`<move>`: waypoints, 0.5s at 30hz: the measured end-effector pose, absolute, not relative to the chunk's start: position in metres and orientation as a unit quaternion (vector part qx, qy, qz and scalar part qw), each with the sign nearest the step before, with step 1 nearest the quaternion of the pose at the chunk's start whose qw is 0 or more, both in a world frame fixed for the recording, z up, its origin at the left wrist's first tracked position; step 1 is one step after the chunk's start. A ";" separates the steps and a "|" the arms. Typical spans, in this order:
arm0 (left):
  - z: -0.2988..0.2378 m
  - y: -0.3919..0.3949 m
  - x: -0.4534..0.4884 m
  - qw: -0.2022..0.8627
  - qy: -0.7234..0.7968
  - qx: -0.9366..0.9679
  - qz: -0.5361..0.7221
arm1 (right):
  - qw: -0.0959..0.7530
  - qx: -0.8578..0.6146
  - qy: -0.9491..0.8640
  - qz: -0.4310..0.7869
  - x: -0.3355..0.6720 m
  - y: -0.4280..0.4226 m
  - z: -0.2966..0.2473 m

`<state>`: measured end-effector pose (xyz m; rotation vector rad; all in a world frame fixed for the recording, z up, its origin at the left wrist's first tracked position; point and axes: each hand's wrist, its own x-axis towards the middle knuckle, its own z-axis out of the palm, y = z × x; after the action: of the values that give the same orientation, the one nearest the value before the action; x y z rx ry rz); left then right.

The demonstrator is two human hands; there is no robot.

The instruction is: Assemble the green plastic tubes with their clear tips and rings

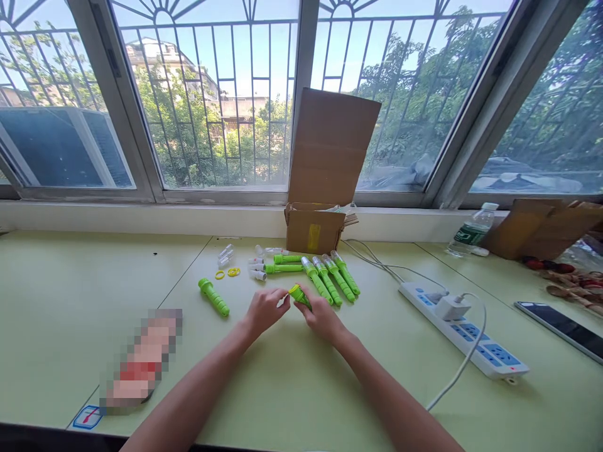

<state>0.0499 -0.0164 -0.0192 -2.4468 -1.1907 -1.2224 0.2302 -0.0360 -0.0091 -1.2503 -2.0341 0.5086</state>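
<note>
My right hand is wrapped round a green plastic tube at the middle of the pale green table. My left hand is pinched at the tube's near end, on a small white piece I cannot make out. Just behind my hands lies a row of several green tubes with clear caps. Two more green tubes lie crosswise beside them. A single green tube rests alone to the left.
Small white and clear parts and yellow rings lie behind my left hand. An open cardboard box stands at the window sill. A power strip with a plugged charger, a phone and a water bottle are on the right.
</note>
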 end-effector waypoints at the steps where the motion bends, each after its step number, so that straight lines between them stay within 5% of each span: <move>1: -0.020 -0.017 0.050 0.094 -0.401 -0.816 -0.407 | 0.341 -0.485 -0.783 0.187 0.230 -0.036 -0.009; 15: -0.014 -0.016 0.053 0.121 -0.420 -0.804 -0.403 | 0.345 -0.472 -0.784 0.210 0.221 -0.042 -0.002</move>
<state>0.0526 -0.0160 -0.0138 -2.3473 -1.2271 -1.1772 0.2209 -0.0424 -0.0023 -1.2260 -2.0345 0.5458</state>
